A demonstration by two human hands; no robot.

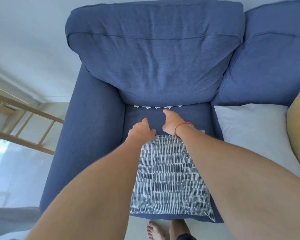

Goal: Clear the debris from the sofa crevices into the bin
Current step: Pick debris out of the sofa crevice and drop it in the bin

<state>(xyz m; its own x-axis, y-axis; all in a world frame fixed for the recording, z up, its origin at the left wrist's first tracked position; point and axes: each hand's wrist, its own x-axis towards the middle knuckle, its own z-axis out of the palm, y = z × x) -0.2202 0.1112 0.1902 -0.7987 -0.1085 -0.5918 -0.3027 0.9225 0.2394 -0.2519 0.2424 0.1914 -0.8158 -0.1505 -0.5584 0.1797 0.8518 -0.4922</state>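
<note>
white crumbly debris (pixel 156 107) lines sofa (pixel 154 54) crevice.

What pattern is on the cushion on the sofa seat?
The flat fabric cushion has rows of dark dashes on white; head view.

White debris (pixel 152 107) (paper, perhaps) in crevice (pixel 204 103)
</note>
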